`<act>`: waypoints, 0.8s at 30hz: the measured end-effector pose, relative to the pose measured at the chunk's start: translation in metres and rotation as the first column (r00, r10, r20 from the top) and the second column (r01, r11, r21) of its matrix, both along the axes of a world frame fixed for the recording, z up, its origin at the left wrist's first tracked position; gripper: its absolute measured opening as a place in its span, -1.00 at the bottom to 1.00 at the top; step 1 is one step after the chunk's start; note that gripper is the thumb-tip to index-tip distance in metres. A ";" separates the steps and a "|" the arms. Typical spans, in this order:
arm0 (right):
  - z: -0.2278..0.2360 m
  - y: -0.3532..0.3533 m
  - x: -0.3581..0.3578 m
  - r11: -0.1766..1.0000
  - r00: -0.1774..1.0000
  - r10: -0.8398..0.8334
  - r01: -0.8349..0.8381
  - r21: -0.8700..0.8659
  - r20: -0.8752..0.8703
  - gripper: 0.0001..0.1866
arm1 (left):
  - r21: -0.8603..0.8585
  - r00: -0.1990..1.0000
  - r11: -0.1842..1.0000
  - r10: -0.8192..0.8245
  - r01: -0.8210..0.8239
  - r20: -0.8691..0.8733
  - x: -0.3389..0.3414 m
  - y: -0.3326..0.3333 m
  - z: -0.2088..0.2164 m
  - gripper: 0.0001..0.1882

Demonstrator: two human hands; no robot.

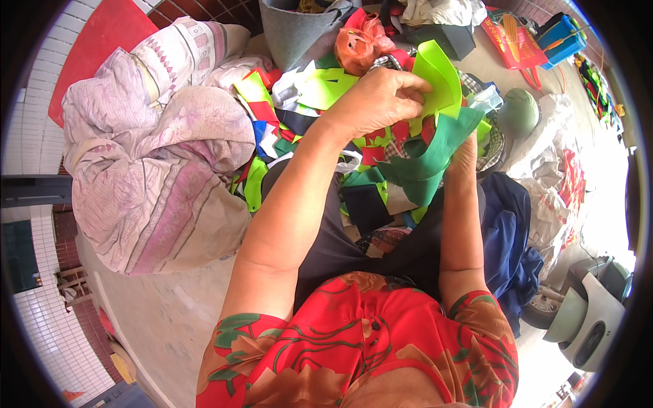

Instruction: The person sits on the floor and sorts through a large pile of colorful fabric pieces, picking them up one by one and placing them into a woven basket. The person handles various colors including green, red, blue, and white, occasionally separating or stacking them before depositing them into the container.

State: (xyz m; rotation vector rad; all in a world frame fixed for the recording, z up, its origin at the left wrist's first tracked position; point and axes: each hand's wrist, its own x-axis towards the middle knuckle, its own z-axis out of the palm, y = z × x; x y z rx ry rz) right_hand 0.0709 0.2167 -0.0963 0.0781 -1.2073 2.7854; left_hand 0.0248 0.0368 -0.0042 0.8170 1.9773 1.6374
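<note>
Left hand (381,100) pinching the lime-green cloth (443,78) over the scrap heap (330,88) | cloth just right of those fingers, long axis near-to-far, left hand closer | right hand (464,155) partly behind dark green cloth (425,168), fingers hidden, grip can't be told!

Lime-green strip (441,76): cloth, smooth, matt. Dark-green piece (425,165): cloth, matt, softly creased. Printed bundle (180,146): thin cloth, matt, heavily wrinkled. Orange-red bag (362,46): thin plastic, crinkled, glossy. Grey tub (297,35): looks felt-like, matt. Navy fabric (505,238): cloth, matt, rumpled. White sack (543,187): looks plastic, creased, slightly glossy. Wall tiles (26,139): smooth, glossy. Floor (160,299): smooth, dull.
</note>
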 end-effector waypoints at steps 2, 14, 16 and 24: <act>-0.002 0.002 0.001 0.996 0.998 0.046 -0.044 0.074 -0.031 -0.42 | -0.026 0.994 0.995 0.096 -0.098 -0.058 0.001 0.006 -0.005 -0.67; 0.010 -0.024 0.005 0.984 0.999 -0.040 0.036 0.177 0.016 -0.29 | -0.053 0.865 0.928 0.322 -0.369 -0.385 0.009 0.021 -0.015 -0.78; 0.002 -0.022 0.007 0.993 0.989 -0.089 0.079 0.083 0.118 -0.40 | -0.029 0.840 0.927 0.326 -0.375 -0.434 0.010 0.024 -0.015 -0.82; 0.008 -0.020 0.007 0.988 0.982 -0.153 0.151 0.028 0.108 -0.66 | -0.073 0.922 0.962 0.228 -0.263 -0.313 0.007 0.016 -0.011 -0.84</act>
